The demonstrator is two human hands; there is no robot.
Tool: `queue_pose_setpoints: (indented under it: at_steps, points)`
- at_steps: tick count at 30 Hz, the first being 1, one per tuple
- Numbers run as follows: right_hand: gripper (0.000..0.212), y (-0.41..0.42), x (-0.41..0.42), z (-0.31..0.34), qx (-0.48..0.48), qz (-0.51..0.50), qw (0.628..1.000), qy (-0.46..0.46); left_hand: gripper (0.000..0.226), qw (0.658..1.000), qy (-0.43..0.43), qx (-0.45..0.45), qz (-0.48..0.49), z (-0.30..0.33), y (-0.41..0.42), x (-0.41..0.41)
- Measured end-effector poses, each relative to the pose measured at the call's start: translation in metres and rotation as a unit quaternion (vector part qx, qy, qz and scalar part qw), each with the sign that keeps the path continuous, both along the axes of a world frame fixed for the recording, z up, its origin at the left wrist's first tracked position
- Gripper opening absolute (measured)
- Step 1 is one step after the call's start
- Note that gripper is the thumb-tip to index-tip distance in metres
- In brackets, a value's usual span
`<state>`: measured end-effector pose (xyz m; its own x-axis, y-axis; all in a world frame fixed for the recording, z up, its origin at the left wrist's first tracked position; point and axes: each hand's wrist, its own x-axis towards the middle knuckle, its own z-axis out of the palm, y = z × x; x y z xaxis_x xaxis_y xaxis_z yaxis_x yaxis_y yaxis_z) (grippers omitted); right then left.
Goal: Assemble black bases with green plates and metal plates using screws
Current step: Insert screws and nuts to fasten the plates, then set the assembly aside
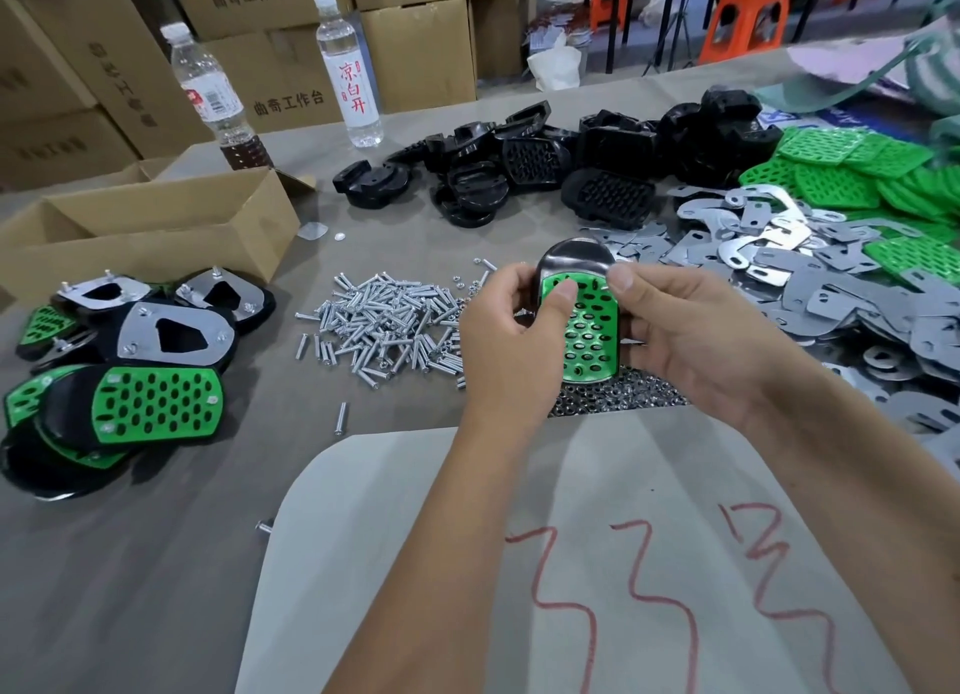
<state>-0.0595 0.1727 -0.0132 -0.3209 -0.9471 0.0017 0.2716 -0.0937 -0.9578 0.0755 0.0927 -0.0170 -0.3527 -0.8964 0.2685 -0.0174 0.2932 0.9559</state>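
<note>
Both hands (597,330) clasped around glossy black base (574,257) with perforated green plate (589,330), thumbs pressing down.

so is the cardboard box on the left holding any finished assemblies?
No: the cardboard box shows only bare inner walls, and the finished assemblies lie in a heap on the table in front of it.
</note>
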Motion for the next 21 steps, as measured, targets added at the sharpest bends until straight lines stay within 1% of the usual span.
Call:
queue_pose_setpoints:
  at_steps: [2,6,10,13,15,18,21]
  points:
    - [0.035,-0.0004,0.0012,-0.0003,0.003,-0.007,1.0,-0.006,0.006,0.999,-0.02,-0.023,0.013,-0.0014,-0.0007,-0.0002]
    - [0.042,-0.0011,-0.0002,-0.0017,0.015,-0.007,1.0,-0.026,0.009,1.0,-0.011,0.003,0.012,-0.0027,-0.0033,-0.0022]
    - [0.04,-0.0023,-0.0012,-0.0028,0.02,-0.012,0.999,-0.032,0.01,0.999,-0.026,-0.015,0.019,-0.0042,-0.0016,-0.0029]
    - [0.044,-0.0032,-0.0022,-0.0044,0.025,-0.009,0.999,-0.032,0.011,1.0,-0.013,0.016,0.016,-0.0049,-0.0029,-0.0032]
    - [0.044,-0.0031,-0.0027,-0.0044,0.024,-0.003,0.999,-0.031,0.012,0.999,-0.006,0.031,0.013,-0.0053,-0.004,-0.0028]
    - [0.036,-0.0028,-0.0021,-0.0046,0.015,-0.008,1.0,-0.027,0.011,0.999,-0.034,-0.016,0.021,-0.0054,-0.0029,-0.0025]
    - [0.037,-0.0034,-0.0011,-0.0059,0.017,-0.012,0.999,-0.032,0.011,0.999,-0.041,-0.023,0.025,-0.0049,-0.0023,-0.0031]
